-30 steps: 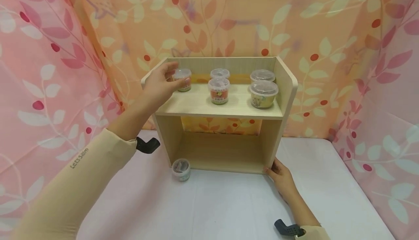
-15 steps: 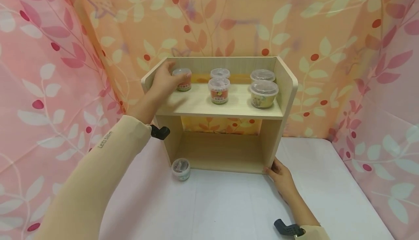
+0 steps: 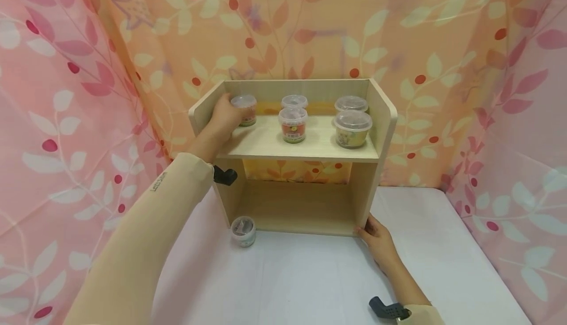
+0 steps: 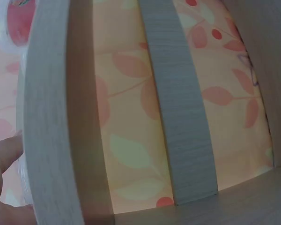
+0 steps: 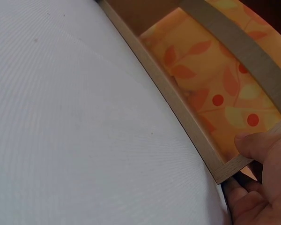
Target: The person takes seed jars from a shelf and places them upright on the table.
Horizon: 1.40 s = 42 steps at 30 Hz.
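Note:
A small clear-lidded cup [image 3: 244, 101] with a reddish label stands at the upper shelf's left end. My left hand [image 3: 223, 118] grips it from the left, thumb across its front; the far fingers are hidden. In the left wrist view, this hand [image 4: 4, 176] shows only partly past the shelf board's edge. My right hand [image 3: 376, 241] holds the lower right corner of the pale wooden shelf [image 3: 301, 158]. In the right wrist view, the thumb of this hand [image 5: 267, 187] lies on the side panel and the fingers curl beneath the corner.
Two small red-labelled cups [image 3: 293, 125] stand mid-shelf, one behind the other. Two wider lidded tubs [image 3: 353, 130] stand likewise at the right. Another lidded cup [image 3: 243, 231] sits on the white tabletop [image 3: 305, 280] by the shelf's lower left corner. Patterned curtains [image 3: 283, 24] surround the table.
My left hand has moved inward to the upper-left cup, and its spread fingers have closed around it. My right hand stays on the shelf's corner. The head view has shifted slightly.

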Motion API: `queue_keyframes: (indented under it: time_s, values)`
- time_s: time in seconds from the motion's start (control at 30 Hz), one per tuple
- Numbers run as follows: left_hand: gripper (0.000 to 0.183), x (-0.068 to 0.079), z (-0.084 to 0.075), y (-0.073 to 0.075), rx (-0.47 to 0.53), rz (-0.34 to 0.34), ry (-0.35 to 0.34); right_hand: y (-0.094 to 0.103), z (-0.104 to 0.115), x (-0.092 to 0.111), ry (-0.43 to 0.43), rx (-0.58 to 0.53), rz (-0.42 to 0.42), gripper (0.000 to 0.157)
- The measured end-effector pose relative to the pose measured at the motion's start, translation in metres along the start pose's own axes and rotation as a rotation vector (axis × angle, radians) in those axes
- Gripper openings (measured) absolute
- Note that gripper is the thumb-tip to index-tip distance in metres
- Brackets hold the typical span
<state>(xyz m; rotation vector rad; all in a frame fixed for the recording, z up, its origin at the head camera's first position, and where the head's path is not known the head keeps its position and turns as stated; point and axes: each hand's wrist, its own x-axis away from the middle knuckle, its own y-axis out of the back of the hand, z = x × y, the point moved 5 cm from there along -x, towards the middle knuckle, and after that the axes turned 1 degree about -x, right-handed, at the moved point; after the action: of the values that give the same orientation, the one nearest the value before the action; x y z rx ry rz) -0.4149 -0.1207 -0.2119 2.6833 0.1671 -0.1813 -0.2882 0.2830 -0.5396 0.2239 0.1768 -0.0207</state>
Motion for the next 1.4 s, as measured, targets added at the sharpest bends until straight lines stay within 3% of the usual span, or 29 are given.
queue_keyframes:
  time_s: [0.33,0.53,0.67,0.93,1.07,1.4]
  values:
    - [0.084,-0.007,0.001,0.002,0.041,-0.001,0.019,0.000,0.000,0.000,0.007,0.028,-0.001,0.074]
    - [0.085,0.000,-0.005,0.003,0.055,-0.012,0.009,-0.001,0.001,0.002,0.001,0.007,0.002,0.074]
    - [0.086,0.013,-0.013,0.005,-0.002,-0.034,0.005,-0.002,-0.001,0.001,-0.004,0.007,0.002,0.074]
    - [0.086,0.047,-0.031,0.017,-0.019,-0.001,-0.138,0.001,0.001,0.001,0.008,0.038,-0.001,0.073]
    - [0.087,0.061,-0.036,0.022,-0.037,0.014,-0.154,0.001,0.000,0.001,0.004,0.023,0.004,0.073]
    - [0.081,0.099,-0.040,0.026,0.111,0.096,-0.193,0.001,0.000,0.000,0.017,0.015,-0.003,0.074]
